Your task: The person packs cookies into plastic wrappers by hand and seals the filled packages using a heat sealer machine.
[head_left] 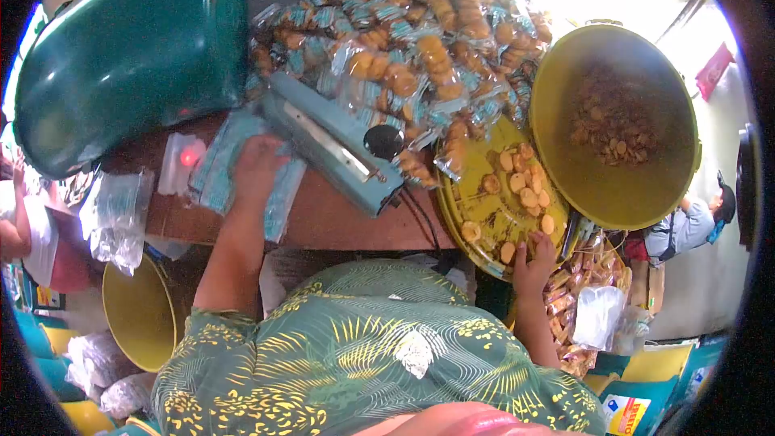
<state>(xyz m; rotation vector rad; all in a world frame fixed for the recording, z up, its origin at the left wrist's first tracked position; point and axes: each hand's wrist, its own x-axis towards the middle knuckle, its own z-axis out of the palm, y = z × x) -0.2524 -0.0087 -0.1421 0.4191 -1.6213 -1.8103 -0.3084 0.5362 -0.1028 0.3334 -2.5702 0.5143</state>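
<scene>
My left hand point(258, 163) lies on a stack of blue-printed plastic bags point(218, 160), fingers loosely stretched over them and somewhat blurred. Just to its right is a blue-grey bag sealer point(323, 141) with a long metal strip and a round black knob point(383, 142). My right hand point(534, 262) is at the near edge of a yellow lid point(472, 214), its fingers apart. Round brown cookies point(529, 186) lie scattered on this lid, some close to my fingertips. No cookie shows clearly between the fingers.
Packed cookie bags point(436, 64) are heaped behind the sealer. A yellow tub point(557, 113) with cookies stands tilted at right, a green container point(137, 56) at left. Clear bags point(121, 210) hang at the table's left edge. Another person point(686, 226) is at far right.
</scene>
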